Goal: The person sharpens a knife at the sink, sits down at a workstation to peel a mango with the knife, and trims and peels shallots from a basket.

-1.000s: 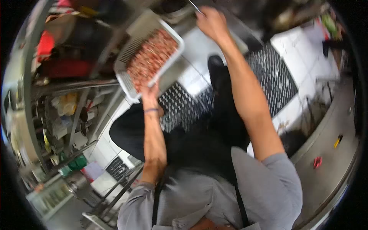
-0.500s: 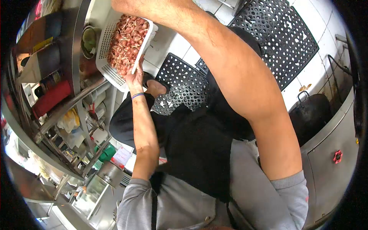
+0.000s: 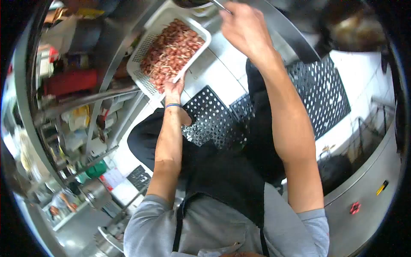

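My left hand [image 3: 174,88] grips the near lower edge of a white perforated plastic basket [image 3: 207,42], its fingers partly hidden under the rim. Small reddish shallots [image 3: 175,51] with pale stringy roots fill much of the basket, which is tilted. Further forward and to the right, my right hand [image 3: 246,25] is closed around a thin metal handle [image 3: 222,7]. What the handle belongs to is cut off by the top of the view. A dark round opening or vessel [image 3: 190,2] lies just beyond the basket.
Metal shelving with a red item [image 3: 70,81] and other goods runs along the left. Black perforated mats [image 3: 209,113] lie on white floor tiles [image 3: 218,70]. At right are a steel panel with a red knob [image 3: 355,208] and a blurred metal sheet [image 3: 293,32]. Another person [image 3: 62,200] is at lower left.
My right hand, out of view earlier, now shows at the top, closed on the metal handle. The basket, still in my left hand, appears further right as the view has shifted.
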A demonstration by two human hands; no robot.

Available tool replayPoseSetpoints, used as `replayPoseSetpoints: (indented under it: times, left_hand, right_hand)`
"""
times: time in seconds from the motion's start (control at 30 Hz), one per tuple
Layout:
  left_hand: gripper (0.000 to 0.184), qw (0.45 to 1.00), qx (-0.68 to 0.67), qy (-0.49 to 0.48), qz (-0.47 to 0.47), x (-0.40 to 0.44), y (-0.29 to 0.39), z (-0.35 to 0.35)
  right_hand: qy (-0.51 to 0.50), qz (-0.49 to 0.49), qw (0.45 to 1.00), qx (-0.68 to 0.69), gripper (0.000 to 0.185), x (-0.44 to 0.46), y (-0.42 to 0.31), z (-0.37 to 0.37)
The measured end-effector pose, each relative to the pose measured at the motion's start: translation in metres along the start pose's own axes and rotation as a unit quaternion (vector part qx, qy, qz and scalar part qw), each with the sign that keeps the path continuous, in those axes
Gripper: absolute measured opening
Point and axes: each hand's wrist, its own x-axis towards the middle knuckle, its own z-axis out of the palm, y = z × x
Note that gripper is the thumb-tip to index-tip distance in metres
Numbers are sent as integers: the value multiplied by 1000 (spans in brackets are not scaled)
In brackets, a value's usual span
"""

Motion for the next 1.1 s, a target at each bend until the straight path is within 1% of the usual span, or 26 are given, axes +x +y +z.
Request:
replayPoseSetpoints:
  times: [0.03,0.07,0.1,0.17,0.2,0.23,0.27,0.33,0.37,0.4,0.43,0.47,0.53,0.57,0.6,0.63,0.7,0.73,0.87,0.97,1.0,1.1]
  left_hand:
    - [46,998,24,-11,52,4,-6,-3]
    - [44,999,0,25,30,5,-9,3]
    - [41,996,-61,38,-46,4,-7,10]
    - [41,998,-42,40,-15,3,-11,8]
    - [41,999,-18,36,29,3,-16,5]
    - [39,998,-39,50,6,3,-16,7]
    - [39,997,-33,59,21,-6,-23,15]
    - [36,995,-41,86,35,-26,-39,37]
    - [38,996,-13,75,47,-29,-44,39]
    - [39,996,17,65,59,-33,-48,42]
    - [41,995,48,56,70,-32,-48,41]
    - [40,997,35,46,55,-33,-48,39]
    - [39,995,36,73,58,-32,-47,36]
    - [39,994,37,88,59,-31,-48,35]
    - [27,996,21,65,59,-31,-47,33]
    - [27,996,24,67,59,-33,-49,35]
    - [26,995,32,73,60,-40,-53,39]
    - [30,994,36,73,68,-44,-57,39]
    - [31,993,62,70,66,-54,-60,40]
    - [34,986,90,72,122,-52,-60,37]
    - [31,986,88,63,123,-48,-55,34]
    - [27,987,76,86,117,-32,-46,21]
  right_hand:
    - [-51,28,998,-32,20,0,-9,-2]
    - [-36,19,999,-31,16,-2,-12,4]
    - [-21,12,999,-30,14,-4,-14,10]
    - [-59,42,996,-58,18,-4,-21,14]
    - [-77,62,993,-63,20,-2,-25,15]
    - [-94,85,990,-69,21,-1,-29,15]
    - [-111,110,985,-77,23,-1,-30,18]
    - [-135,94,981,-102,24,-4,-18,29]
    - [-145,85,979,-115,25,-2,-19,34]
    - [-177,104,973,-109,22,-3,-26,36]
    - [-182,90,973,-108,21,-3,-29,40]
    - [-185,77,974,-107,21,-5,-30,45]
    - [-171,51,980,-91,18,-9,-28,53]
    - [-177,40,978,-106,18,-10,-26,55]
    - [-183,30,975,-120,19,-10,-23,57]
    - [-189,21,973,-133,19,-9,-21,57]
    - [-199,36,969,-142,19,-7,-22,57]
    - [-203,43,967,-145,20,-7,-23,57]
    - [-177,45,978,-105,16,-8,-23,58]
    - [-175,54,978,-103,17,-9,-27,56]
    - [-173,60,978,-100,17,-9,-28,55]
    - [-167,56,979,-99,17,-10,-29,52]
